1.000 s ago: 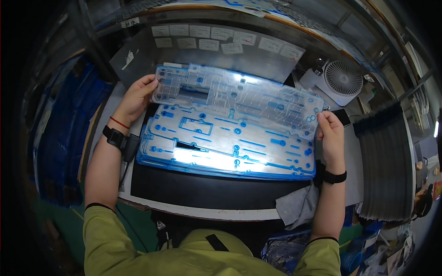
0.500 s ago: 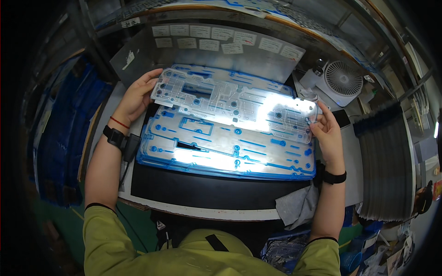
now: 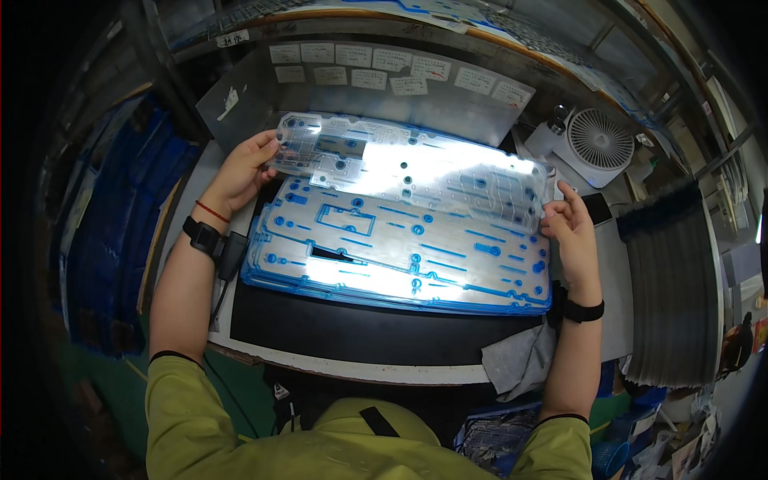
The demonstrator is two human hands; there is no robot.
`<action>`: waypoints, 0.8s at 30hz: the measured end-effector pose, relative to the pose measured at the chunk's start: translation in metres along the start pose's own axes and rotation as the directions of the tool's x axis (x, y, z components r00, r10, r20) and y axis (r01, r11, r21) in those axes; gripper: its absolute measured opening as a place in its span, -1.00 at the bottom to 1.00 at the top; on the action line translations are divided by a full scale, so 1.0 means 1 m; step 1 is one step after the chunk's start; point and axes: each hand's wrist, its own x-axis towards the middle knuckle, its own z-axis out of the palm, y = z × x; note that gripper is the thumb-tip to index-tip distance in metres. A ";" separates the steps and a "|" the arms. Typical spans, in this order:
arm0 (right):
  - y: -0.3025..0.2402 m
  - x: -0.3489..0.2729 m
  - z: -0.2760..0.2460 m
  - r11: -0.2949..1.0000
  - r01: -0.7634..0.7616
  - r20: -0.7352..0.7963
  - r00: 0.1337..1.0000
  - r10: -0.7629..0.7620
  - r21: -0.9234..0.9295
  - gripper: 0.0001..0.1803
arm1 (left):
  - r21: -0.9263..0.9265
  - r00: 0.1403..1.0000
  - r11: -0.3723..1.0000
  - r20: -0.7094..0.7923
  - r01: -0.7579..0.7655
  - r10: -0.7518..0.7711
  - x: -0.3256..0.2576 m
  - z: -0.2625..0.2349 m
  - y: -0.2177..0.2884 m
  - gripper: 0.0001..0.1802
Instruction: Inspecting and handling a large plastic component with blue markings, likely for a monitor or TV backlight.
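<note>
Two hands (image 3: 246, 168) (image 3: 571, 222), one clear sheet (image 3: 412, 174), one fan (image 3: 602, 138), eleven backboard slips (image 3: 392, 60)

Sheet (image 3: 432, 172): spanned left hand (image 3: 246, 170) to right hand (image 3: 572, 232), over the plate stack (image 3: 384, 248).
Fan (image 3: 602, 144): stood behind the right hand.
Cloth (image 3: 520, 362): lay front right.

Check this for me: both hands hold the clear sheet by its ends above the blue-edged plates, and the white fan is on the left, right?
Not quite: in the head view, the white fan is on the right. Both hands do hold the clear sheet above the blue-edged plates.
</note>
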 end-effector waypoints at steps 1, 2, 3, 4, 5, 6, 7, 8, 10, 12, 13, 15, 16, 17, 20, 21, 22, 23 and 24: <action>0.002 0.001 -0.001 1.000 0.005 -0.011 1.000 -0.005 -0.011 -0.38 | -0.027 1.000 1.000 0.002 -0.003 0.003 0.001 -0.002 0.000 -0.58; 0.003 0.001 -0.001 0.998 0.006 0.006 1.000 -0.006 -0.060 -0.41 | -0.050 0.998 0.999 -0.055 -0.011 0.008 0.001 -0.002 -0.002 -0.57; 0.005 0.001 -0.002 0.994 0.008 0.020 1.000 -0.006 -0.111 -0.44 | -0.074 0.994 0.997 -0.109 -0.019 0.011 -0.001 0.009 0.002 -0.55; 0.006 0.000 -0.004 0.987 0.010 0.035 0.999 -0.004 -0.161 -0.47 | -0.097 0.987 0.995 -0.163 -0.029 0.012 -0.002 0.015 0.004 -0.53; 0.007 -0.001 -0.005 0.973 -0.012 0.087 0.996 0.033 -0.228 -0.50 | -0.089 0.988 0.996 -0.151 -0.029 0.016 0.000 0.014 0.003 -0.52; 0.004 -0.003 -0.003 0.955 -0.028 0.141 0.987 0.073 -0.294 -0.52 | -0.079 0.990 0.996 -0.142 -0.030 0.019 -0.001 0.010 0.002 -0.50; 0.000 -0.004 0.000 0.933 -0.040 0.191 0.975 0.115 -0.358 -0.55 | -0.069 0.991 0.997 -0.134 -0.031 0.022 -0.001 0.007 0.002 -0.49; -0.007 -0.007 0.002 0.910 -0.134 0.198 0.954 0.226 -0.393 -0.60 | -0.058 0.992 0.998 -0.126 -0.024 0.016 -0.002 0.005 0.001 -0.49; -0.007 -0.007 -0.001 0.894 -0.119 0.222 0.947 0.233 -0.432 -0.65 | -0.037 0.994 0.999 -0.107 -0.010 0.006 -0.001 0.004 0.001 -0.48; -0.007 -0.007 -0.001 0.913 -0.071 0.227 0.958 0.174 -0.401 -0.69 | -0.011 0.997 1.000 -0.070 0.017 -0.017 -0.002 0.004 0.001 -0.50; -0.006 -0.007 0.000 0.936 -0.028 0.217 0.970 0.110 -0.351 -0.70 | 0.002 0.998 1.000 -0.052 0.030 -0.030 -0.002 0.005 0.001 -0.51; -0.006 -0.007 0.001 0.951 0.036 0.195 0.980 0.026 -0.307 -0.72 | 0.005 0.999 0.999 -0.001 0.034 -0.034 -0.003 0.007 0.002 -0.53; -0.006 -0.007 0.002 0.948 0.055 0.188 0.982 0.005 -0.314 -0.72 | 0.006 0.999 0.999 0.026 0.035 -0.036 -0.003 0.007 0.002 -0.54; -0.007 -0.007 0.002 0.944 0.074 0.180 0.984 -0.016 -0.322 -0.71 | 0.004 0.998 0.999 0.047 0.036 -0.036 -0.004 0.007 0.002 -0.54; -0.009 -0.006 0.003 0.948 0.144 0.178 0.979 -0.096 -0.282 -0.70 | 0.006 0.995 1.000 0.094 0.023 -0.023 -0.005 0.008 0.003 -0.54; -0.008 -0.006 0.002 0.951 0.156 0.174 0.978 -0.112 -0.267 -0.70 | 0.009 0.995 1.000 0.097 0.011 -0.012 -0.005 0.010 0.003 -0.54; -0.006 -0.004 0.001 0.953 0.168 0.169 0.977 -0.127 -0.253 -0.70 | 0.013 0.995 1.000 0.100 0.000 -0.001 -0.005 0.011 0.003 -0.54; -0.004 -0.004 0.000 0.955 0.180 0.165 0.976 -0.143 -0.237 -0.70 | 0.006 0.992 1.000 0.127 0.006 -0.007 -0.006 0.010 0.003 -0.54; -0.006 -0.004 0.001 0.966 0.141 0.133 0.985 -0.114 -0.217 -0.70 | 0.000 0.988 1.000 0.153 0.012 -0.012 -0.006 0.008 0.003 -0.54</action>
